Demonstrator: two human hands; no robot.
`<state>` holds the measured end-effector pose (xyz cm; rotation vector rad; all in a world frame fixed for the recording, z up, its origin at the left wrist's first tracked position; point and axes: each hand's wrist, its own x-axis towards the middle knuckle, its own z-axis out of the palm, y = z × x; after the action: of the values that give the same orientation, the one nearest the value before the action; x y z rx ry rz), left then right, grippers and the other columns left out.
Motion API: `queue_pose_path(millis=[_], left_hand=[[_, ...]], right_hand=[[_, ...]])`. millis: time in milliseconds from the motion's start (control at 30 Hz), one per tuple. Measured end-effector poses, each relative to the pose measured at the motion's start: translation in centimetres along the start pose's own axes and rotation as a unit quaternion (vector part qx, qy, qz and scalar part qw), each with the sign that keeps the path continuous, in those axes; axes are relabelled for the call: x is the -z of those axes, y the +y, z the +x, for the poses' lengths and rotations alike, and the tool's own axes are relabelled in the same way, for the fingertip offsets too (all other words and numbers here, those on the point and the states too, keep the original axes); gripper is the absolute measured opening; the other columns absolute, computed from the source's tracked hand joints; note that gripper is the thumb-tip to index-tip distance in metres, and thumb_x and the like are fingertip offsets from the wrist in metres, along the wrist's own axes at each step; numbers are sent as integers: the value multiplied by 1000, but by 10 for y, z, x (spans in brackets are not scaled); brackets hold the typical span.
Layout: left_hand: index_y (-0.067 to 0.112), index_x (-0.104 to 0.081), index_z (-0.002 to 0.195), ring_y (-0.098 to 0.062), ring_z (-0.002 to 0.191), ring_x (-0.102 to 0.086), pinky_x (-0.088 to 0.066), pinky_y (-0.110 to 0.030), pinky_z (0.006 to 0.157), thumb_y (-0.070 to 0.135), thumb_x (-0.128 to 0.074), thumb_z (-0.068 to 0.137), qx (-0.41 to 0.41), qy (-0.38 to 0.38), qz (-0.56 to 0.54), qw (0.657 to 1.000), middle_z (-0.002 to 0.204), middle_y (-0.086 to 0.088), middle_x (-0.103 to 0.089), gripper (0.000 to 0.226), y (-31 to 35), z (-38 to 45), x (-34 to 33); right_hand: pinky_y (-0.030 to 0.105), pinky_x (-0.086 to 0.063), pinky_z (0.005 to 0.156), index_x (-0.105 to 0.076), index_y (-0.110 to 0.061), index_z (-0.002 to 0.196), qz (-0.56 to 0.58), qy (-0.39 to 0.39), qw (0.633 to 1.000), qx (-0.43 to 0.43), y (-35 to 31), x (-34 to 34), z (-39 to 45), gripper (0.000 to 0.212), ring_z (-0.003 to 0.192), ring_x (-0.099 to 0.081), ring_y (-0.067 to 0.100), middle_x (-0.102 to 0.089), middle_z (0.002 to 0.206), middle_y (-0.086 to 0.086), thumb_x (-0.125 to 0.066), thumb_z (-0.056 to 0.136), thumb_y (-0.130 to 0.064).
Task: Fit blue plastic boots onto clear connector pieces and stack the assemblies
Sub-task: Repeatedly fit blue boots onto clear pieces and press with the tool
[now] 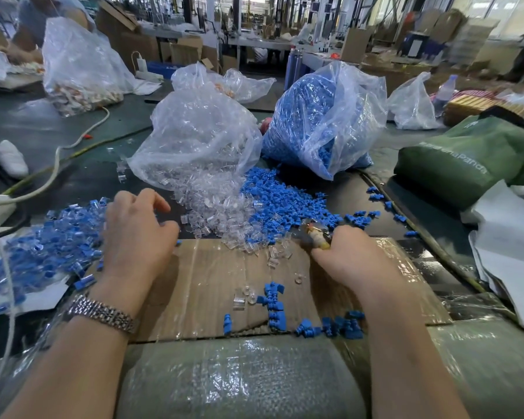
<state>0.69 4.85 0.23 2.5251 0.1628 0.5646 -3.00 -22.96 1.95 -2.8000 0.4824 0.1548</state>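
Both forearms reach over a flat brown cardboard sheet. Left hand hovers with fingers loosely spread beside the pile of finished blue-and-clear assemblies. Right hand grips a blurred small object near loose blue plastic boots and clear connector pieces.

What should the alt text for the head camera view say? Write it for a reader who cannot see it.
A person's left hand hovers by a heap of assembled blue-and-clear pieces, while the right hand grips a small blurred object. Clear connectors and blue boots spill from plastic bags.
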Motion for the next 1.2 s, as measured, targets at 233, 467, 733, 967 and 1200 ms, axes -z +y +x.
queue_pose_path(millis=[233, 467, 733, 967, 1200], left_hand=[[38, -74, 94, 0, 69, -59, -49, -13, 66, 22, -78, 85, -154, -303, -173, 924, 89, 10, -66, 19, 15, -13, 6], [46, -76, 104, -3, 88, -63, -50, -17, 83, 38, -81, 81, -193, -458, -199, 845, 103, 16, -62, 24, 23, -21, 6], [45, -79, 97, -18, 86, -58, -53, -23, 78, 23, -81, 84, -207, -466, -181, 841, 97, 14, -61, 25, 26, -26, 2], [32, -77, 90, -1, 83, -70, -53, -13, 77, 26, -81, 85, -187, -389, -160, 888, 86, 16, -75, 9, 27, -24, -2], [16, -79, 96, -21, 83, -75, -59, -23, 72, 16, -82, 72, 19, -392, -447, 804, 94, -14, -77, 24, 24, -17, -3]], right_hand=[[51, -45, 103, -57, -15, 119, -48, 26, 998, 10, -5, -5, -1, 58, 124, -45, 33, -47, 132, 13, -67, 87, -62], [38, -51, 92, -70, -34, 85, 96, -69, 969, 217, -12, 8, -19, 8, 92, -62, 4, -68, 89, -16, -77, 88, -38], [39, -42, 96, -70, -43, 83, 56, -152, 955, 248, -17, 6, -29, 12, 82, -53, -3, -61, 81, -25, -79, 86, -35], [37, -41, 94, -73, -34, 93, 8, -84, 964, 252, -24, -3, -24, 3, 90, -53, 5, -64, 89, -20, -75, 91, -33], [24, -56, 85, -73, -28, 96, 211, 25, 933, 292, -19, -6, -16, 9, 84, -67, 1, -72, 88, -12, -77, 90, -23]])
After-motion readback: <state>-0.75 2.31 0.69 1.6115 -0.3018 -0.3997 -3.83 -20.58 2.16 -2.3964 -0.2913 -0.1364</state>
